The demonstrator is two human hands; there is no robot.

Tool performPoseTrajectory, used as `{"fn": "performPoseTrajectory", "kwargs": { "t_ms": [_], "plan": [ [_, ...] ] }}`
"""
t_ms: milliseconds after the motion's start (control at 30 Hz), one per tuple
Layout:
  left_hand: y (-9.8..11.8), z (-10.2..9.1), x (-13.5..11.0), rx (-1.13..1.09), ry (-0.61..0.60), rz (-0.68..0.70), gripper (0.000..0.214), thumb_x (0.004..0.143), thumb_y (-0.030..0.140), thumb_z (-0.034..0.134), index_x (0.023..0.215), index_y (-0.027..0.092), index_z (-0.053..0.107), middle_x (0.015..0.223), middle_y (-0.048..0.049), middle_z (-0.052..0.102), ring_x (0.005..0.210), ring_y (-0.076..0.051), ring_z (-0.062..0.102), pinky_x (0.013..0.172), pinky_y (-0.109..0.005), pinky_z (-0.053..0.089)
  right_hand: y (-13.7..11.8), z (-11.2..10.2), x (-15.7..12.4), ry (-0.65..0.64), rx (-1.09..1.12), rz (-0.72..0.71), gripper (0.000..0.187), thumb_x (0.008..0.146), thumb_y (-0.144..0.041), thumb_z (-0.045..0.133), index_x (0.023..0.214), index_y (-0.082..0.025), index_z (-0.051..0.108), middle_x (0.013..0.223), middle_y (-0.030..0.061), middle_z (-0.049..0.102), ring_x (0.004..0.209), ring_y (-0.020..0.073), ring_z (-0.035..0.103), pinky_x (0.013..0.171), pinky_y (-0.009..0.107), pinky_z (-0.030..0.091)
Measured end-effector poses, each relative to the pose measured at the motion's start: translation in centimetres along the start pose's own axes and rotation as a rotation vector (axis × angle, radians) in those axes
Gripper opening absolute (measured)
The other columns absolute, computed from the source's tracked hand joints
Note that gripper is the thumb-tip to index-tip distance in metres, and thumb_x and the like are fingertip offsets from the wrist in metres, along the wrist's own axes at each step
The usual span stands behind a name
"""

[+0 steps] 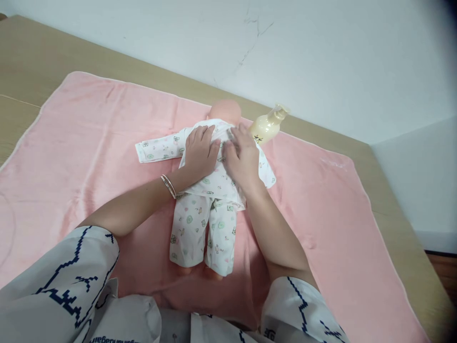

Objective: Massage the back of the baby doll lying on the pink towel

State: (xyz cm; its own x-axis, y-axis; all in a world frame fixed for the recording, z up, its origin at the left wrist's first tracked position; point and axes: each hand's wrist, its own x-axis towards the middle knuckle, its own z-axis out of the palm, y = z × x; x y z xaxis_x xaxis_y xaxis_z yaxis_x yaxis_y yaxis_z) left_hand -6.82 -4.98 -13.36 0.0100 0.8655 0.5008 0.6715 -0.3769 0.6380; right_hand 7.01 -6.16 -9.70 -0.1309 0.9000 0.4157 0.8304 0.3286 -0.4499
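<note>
A baby doll (205,200) in white printed pyjamas lies on its back on a pink blanket (71,157), its bare head (224,110) pointing away from me. My left hand (200,151), with bangles at the wrist, rests on the doll's chest, fingers bent over the front of the shirt near the collar. My right hand (241,155) lies beside it on the other half of the shirt, fingers together and pressed on the cloth. One shirt sleeve (159,148) stretches out to the left.
A cream-coloured bottle (267,125) lies on the blanket just right of the doll's head, close to my right hand. The blanket covers a wooden table (21,52) set against a white wall. My patterned sleeves fill the bottom of the view.
</note>
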Motion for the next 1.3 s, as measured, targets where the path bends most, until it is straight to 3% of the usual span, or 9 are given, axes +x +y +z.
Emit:
{"fn": "performPoseTrajectory", "kwargs": {
  "t_ms": [100, 267, 433, 600, 767, 933, 1033, 1167, 1300],
  "plan": [
    [0.0, 0.0, 0.0, -0.014, 0.006, 0.005, 0.064, 0.104, 0.056, 0.014, 0.137, 0.015, 0.051, 0.141, -0.016, 0.056, 0.134, -0.03, 0.047, 0.12, -0.048, 0.033, -0.4, 0.2, -0.3, 0.05, -0.028, -0.003, 0.05, 0.099, -0.032, 0.037, 0.146, -0.02, 0.049, 0.162, 0.0116, 0.041, 0.155, 0.0297, 0.03, 0.124, 0.062, 0.029],
    [-0.2, 0.0, 0.0, -0.022, 0.0, 0.012, 0.067, 0.104, 0.056, 0.014, 0.137, 0.012, 0.052, 0.144, -0.0186, 0.054, 0.136, -0.03, 0.045, 0.122, -0.051, 0.032, -1.1, 0.0, -0.4, -0.087, -0.049, 0.023, 0.047, 0.098, -0.029, 0.037, 0.137, -0.013, 0.059, 0.156, 0.0159, 0.05, 0.151, 0.0315, 0.038, 0.125, 0.059, 0.028],
    [-0.6, 0.3, 0.0, 0.002, 0.026, 0.009, 0.053, 0.105, 0.05, 0.024, 0.135, 0.018, 0.055, 0.144, -0.0141, 0.056, 0.139, -0.028, 0.047, 0.122, -0.048, 0.033, -1.0, -0.3, -0.4, 0.047, -0.019, 0.017, 0.051, 0.098, -0.03, 0.037, 0.146, -0.018, 0.05, 0.161, 0.0133, 0.043, 0.154, 0.0288, 0.032, 0.126, 0.059, 0.027],
    [-0.4, 0.3, -0.2, 0.036, -0.02, 0.047, 0.046, 0.105, 0.043, 0.031, 0.134, 0.02, 0.057, 0.151, -0.0129, 0.053, 0.147, -0.029, 0.041, 0.124, -0.053, 0.03, -0.6, 0.5, -0.1, -0.15, -0.046, 0.008, 0.052, 0.096, -0.028, 0.038, 0.144, -0.013, 0.052, 0.161, 0.015, 0.043, 0.155, 0.03, 0.032, 0.127, 0.058, 0.026],
    [1.8, -1.1, 1.1, 0.087, -0.136, 0.094, 0.04, 0.103, 0.038, 0.039, 0.128, 0.018, 0.063, 0.155, -0.013, 0.05, 0.152, -0.037, 0.033, 0.126, -0.065, 0.018, 0.6, -2.4, 1.3, 0.057, -0.057, -0.052, 0.053, 0.096, -0.027, 0.038, 0.147, -0.021, 0.049, 0.163, 0.0084, 0.041, 0.155, 0.0264, 0.031, 0.126, 0.058, 0.028],
    [2.3, -0.6, 7.0, -0.366, -0.211, -0.014, 0.058, 0.108, 0.044, 0.011, 0.135, 0.025, 0.059, 0.147, -0.0076, 0.059, 0.143, -0.022, 0.051, 0.118, -0.05, 0.043, 3.3, -6.0, 3.6, 0.238, -0.111, 0.012, 0.061, 0.1, -0.03, 0.034, 0.16, -0.029, 0.023, 0.17, 0.0072, 0.024, 0.16, 0.0308, 0.014, 0.123, 0.069, 0.021],
    [2.0, 1.4, 11.2, -0.627, -0.45, 0.02, 0.076, 0.105, 0.049, -0.009, 0.146, 0.021, 0.048, 0.139, -0.0135, 0.062, 0.134, -0.02, 0.06, 0.101, -0.045, 0.055, 4.8, -6.1, 4.8, 0.19, -0.112, 0.02, 0.065, 0.101, -0.031, 0.031, 0.163, -0.029, 0.01, 0.172, 0.007, 0.017, 0.161, 0.0288, 0.008, 0.125, 0.067, 0.018],
    [3.3, 4.1, 14.0, -0.746, -0.572, 0.02, 0.082, 0.101, 0.061, -0.005, 0.144, 0.015, 0.048, 0.141, -0.0195, 0.057, 0.133, -0.025, 0.06, 0.093, -0.047, 0.057, 5.5, -4.8, 5.5, 0.101, -0.147, 0.035, 0.064, 0.102, -0.033, 0.029, 0.161, -0.014, 0.016, 0.17, 0.0158, 0.02, 0.16, 0.0297, 0.01, 0.128, 0.061, 0.018],
    [5.3, 5.5, 14.4, -1.056, -0.555, -0.19, 0.083, 0.099, 0.063, -0.005, 0.142, 0.015, 0.046, 0.142, -0.0162, 0.056, 0.142, -0.027, 0.052, 0.108, -0.05, 0.05, 5.4, -4.2, 5.5, 0.087, -0.223, 0.043, 0.061, 0.102, -0.032, 0.027, 0.157, -0.007, 0.028, 0.165, 0.0198, 0.031, 0.158, 0.0321, 0.018, 0.128, 0.06, 0.016]
  ]
}}
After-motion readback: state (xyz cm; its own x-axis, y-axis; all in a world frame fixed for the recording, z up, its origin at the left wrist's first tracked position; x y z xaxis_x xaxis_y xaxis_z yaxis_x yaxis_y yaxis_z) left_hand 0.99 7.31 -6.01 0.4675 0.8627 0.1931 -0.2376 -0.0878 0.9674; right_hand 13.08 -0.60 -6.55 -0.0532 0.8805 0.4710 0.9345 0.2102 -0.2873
